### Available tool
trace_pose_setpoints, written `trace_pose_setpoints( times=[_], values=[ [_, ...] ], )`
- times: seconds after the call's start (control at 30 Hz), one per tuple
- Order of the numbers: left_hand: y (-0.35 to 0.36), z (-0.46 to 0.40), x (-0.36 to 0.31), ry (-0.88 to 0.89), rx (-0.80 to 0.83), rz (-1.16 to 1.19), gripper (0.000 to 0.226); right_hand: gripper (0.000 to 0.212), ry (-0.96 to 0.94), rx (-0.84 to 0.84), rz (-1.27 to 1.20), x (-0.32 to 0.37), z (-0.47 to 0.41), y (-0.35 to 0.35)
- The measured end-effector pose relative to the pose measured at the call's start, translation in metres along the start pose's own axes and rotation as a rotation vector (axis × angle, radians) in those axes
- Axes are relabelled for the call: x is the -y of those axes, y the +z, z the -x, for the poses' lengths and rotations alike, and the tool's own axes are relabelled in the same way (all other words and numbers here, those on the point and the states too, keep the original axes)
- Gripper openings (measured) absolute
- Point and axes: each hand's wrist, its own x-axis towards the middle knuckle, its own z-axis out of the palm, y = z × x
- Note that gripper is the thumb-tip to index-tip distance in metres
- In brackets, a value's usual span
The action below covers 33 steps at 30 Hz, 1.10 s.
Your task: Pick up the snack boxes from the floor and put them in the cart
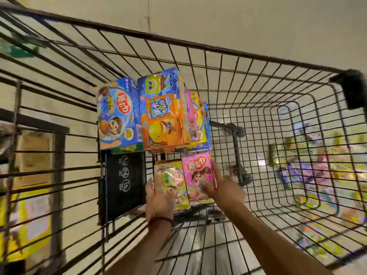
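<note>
A pale tiled floor (pixel 258 20) shows through the black wire cart (pixel 218 46), which fills the view from above. More boxes (pixel 294 171), blurred, lie on the floor beyond the cart's right wall.

Both hands are down inside the cart. The left hand (pixel 158 197) holds a yellow box (pixel 172 181), fingers curled over its near end. The right hand (pixel 222 187) grips a pink box (pixel 198 175) along its right edge. The two boxes sit side by side, touching, low in the basket in front of a stack (pixel 164 112) of blue, orange and pink boxes. Whether they already rest on the cart bottom I cannot tell.

Risks, as I judge them: the stack looks loosely piled and leans, so a nudge from the new boxes could topple it forward onto them. If the hands let go before the boxes are seated flat, they may tip over or slide on the wire. A corner could also catch in the mesh.

The boxes are small, flat cardboard cartons with glossy cartoon print, light and rigid, easy to hold in one hand each.
</note>
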Motion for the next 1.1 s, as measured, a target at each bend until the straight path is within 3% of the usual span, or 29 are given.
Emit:
trace_pose_setpoints(
  times=[0.07, 0.17, 0.23, 0.33, 0.47, 0.6, 0.87, 1.1],
  values=[
    [-0.011, -0.003, -0.013, 0.088, -0.016, -0.101, 0.072, 0.073, -0.04, -0.13, 0.017, -0.005, 0.003, -0.016],
    [-0.033, 0.002, -0.048, 0.458, -0.098, -0.254, 0.051, 0.065, -0.113, -0.458, 0.118, -0.015, 0.016, -0.049],
    [-0.041, 0.009, -0.074, 0.695, -0.086, -0.407, 0.049, 0.062, -0.129, -0.607, 0.161, -0.024, 0.029, -0.072],
    [-0.044, 0.032, -0.12, 0.872, -0.115, -0.523, 0.045, 0.059, -0.147, -0.817, 0.189, -0.049, 0.066, -0.107],
    [-0.04, 0.09, -0.202, 1.059, -0.239, -0.518, 0.05, 0.054, -0.101, -1.031, 0.158, -0.11, 0.134, -0.146],
    [-0.031, 0.181, -0.292, 1.275, -0.331, -0.437, 0.046, 0.052, 0.061, -1.252, 0.105, -0.203, 0.22, -0.156],
    [0.035, 0.384, -0.384, 1.729, -0.279, -0.364, 0.05, 0.052, 0.454, -1.345, 0.086, -0.368, 0.395, -0.126],
    [0.108, 0.483, -0.406, 1.933, -0.12, -0.38, 0.045, 0.051, 0.723, -1.419, -0.029, -0.466, 0.463, -0.064]
  ],
)
